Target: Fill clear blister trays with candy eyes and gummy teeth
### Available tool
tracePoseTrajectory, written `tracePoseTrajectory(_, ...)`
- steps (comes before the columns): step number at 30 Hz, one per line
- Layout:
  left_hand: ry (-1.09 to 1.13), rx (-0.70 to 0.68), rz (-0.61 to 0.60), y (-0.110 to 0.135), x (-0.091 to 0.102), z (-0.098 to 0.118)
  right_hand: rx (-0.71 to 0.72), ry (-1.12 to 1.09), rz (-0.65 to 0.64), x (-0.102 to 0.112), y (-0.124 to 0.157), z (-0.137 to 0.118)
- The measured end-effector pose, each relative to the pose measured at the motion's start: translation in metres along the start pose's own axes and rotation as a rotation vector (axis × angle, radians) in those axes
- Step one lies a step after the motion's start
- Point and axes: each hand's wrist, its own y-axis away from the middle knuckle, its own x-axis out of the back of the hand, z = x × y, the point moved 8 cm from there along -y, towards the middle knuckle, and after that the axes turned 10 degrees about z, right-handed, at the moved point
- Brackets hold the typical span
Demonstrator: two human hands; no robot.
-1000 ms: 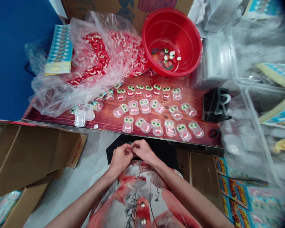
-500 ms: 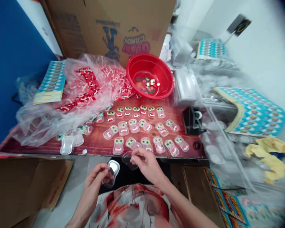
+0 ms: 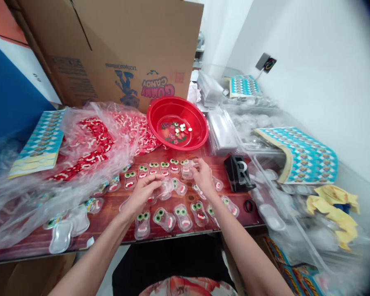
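My left hand (image 3: 144,191) reaches over the wooden table (image 3: 111,224), its fingers closed on the edge of a clear plastic shell (image 3: 165,190). Higher and to the right, my right hand (image 3: 202,176) pinches another clear plastic shell (image 3: 188,169) above the back row. Around both hands lie several clear shells holding green gummy eyes and a red-and-white gummy mouth, such as the filled shell (image 3: 183,218) in the front row. My hands and arms hide some of these. Bare clear shells (image 3: 61,236) sit at the table's front left.
A red basin (image 3: 178,142) with a few gummy eyes stands at the back, beside a plastic bag of red-and-white gummies (image 3: 92,144). A cardboard box (image 3: 111,49) rises behind. On the right are a black holder (image 3: 237,173), a black ring (image 3: 249,206) and printed sheets (image 3: 305,158).
Both hands have moved from below the table's front edge up over the rows, each carrying a clear shell. The camera view has shifted too.
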Motion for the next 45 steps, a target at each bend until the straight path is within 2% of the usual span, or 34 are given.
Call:
tracePoseTrajectory(3, -0.096, -0.042, -0.012, -0.031, -0.015, 0.013, 0.039, 0.215, -0.048, -0.014, -0.014, -0.002)
tracePoseTrajectory(9, -0.42, -0.122, -0.046, -0.077, -0.039, 0.004, 0.038, 0.599, -0.137, -0.033, -0.021, -0.005)
tracePoseTrajectory(12, -0.61, -0.195, 0.0, -0.085, -0.046, 0.003, 0.048, 0.706, -0.122, -0.035, -0.019, -0.006)
tracePoseTrajectory(15, -0.953, -0.305, 0.065, -0.087, -0.056, 0.011, 0.098, 0.76, -0.111, -0.038, -0.019, -0.007)
tracePoseTrajectory(17, -1.127, -0.37, 0.045, -0.087, -0.068, 0.017, 0.106, 0.776, -0.12, -0.04, -0.019, -0.005)
tracePoseTrajectory(20, -1.259, -0.445, -0.051, -0.089, -0.088, 0.022, 0.091, 0.777, -0.147, -0.041, -0.021, -0.003)
tracePoseTrajectory(23, -1.334, -0.461, -0.105, -0.094, -0.102, 0.023, 0.077, 0.777, -0.17, -0.039, -0.024, -0.004)
tracePoseTrajectory(28, -1.378, -0.42, -0.101, -0.104, -0.112, 0.026, 0.068, 0.77, -0.203, -0.038, -0.027, -0.005)
tracePoseTrajectory(37, -1.397, -0.339, -0.079, -0.119, -0.116, 0.031, 0.031, 0.761, -0.255, -0.044, -0.031, -0.004)
tracePoseTrajectory(45, -1.386, -0.359, -0.1, -0.122, -0.115, 0.023, 0.067, 0.746, -0.214, -0.047, -0.032, -0.003)
